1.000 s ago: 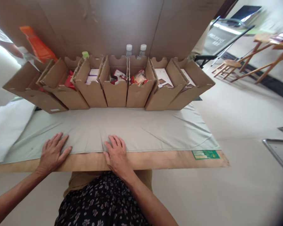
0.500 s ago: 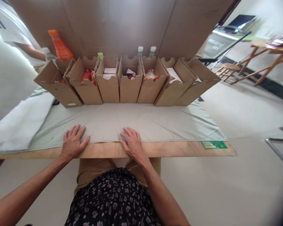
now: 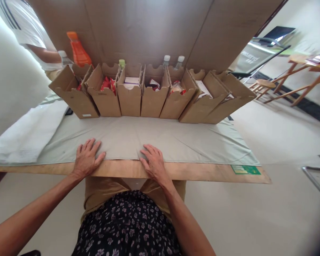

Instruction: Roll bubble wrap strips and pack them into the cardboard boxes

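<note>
Quietly, a pale gray-green cloth [image 3: 128, 137] lies across a wooden desk [image 3: 122, 168], its near edge stopping short of the bare wood in front. On that edge rests the person's left hand [image 3: 86, 156], palm down, fingers spread and thumb out to the side; near it, the right hand [image 3: 154, 161] lies palm down too, fingers slightly parted. Neither holds anything.

Beyond the fingertips, seven open-topped cardboard boxes [image 3: 152, 106] stand side by side along the cloth's far part. Red packets [image 3: 108, 84] show in the second from the left, a white carton [image 3: 132, 81] in the third and a red-and-clear packet [image 3: 177, 88] in the fifth. The boxes appear set out and stocked; with both hands idle, handling of their contents looks at a standstill, and what remains to be done cannot be told.

At left lies a white sheet [image 3: 29, 131]; at right, a green label [image 3: 245, 170] marks the desk's edge. Behind the boxes rise an orange bottle [image 3: 80, 51] and a tall cardboard panel [image 3: 149, 32]. Farther out, another person's arm [image 3: 45, 55] shows at left, a wooden stool [image 3: 261, 84] at right.
</note>
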A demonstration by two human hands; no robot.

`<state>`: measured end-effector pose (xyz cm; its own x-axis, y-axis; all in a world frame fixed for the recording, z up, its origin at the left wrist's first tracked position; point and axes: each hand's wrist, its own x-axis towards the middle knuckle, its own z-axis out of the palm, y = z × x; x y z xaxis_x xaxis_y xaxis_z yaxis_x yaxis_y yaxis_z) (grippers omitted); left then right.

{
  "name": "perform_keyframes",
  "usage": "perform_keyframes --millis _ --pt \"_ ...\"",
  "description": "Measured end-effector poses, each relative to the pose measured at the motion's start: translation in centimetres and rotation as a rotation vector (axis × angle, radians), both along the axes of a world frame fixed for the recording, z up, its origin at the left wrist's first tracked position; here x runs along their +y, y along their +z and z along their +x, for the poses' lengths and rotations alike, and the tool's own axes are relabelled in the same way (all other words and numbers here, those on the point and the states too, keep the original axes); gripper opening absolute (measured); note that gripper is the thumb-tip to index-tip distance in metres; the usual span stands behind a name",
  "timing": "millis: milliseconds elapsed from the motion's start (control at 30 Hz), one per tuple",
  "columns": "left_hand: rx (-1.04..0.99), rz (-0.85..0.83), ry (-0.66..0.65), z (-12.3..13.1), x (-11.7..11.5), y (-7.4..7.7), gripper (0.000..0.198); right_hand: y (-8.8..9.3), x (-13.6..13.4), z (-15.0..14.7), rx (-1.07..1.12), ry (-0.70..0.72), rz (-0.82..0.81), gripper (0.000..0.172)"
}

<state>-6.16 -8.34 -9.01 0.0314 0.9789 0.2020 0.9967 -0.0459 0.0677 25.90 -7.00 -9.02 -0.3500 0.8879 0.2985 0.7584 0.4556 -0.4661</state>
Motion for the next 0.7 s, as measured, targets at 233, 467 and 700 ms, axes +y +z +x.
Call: perform_keyframes --millis 233,467,700 --pt "-0.004 0.005 0.001 0.05 0.00 -0.01 0.060 -0.03 0.01 0.04 -0.010 0.003 0.012 0.027" --pt "0.004 0.000 -0.002 0.17 0.03 0.19 0.062 -0.08 0.03 -0.01 -0.013 0.001 0.024 0.028" --pt "-0.016 0.012 -0.001 0.00 -0.01 0.08 0.059 -0.02 0.03 0.01 -0.018 0.000 0.015 0.028"
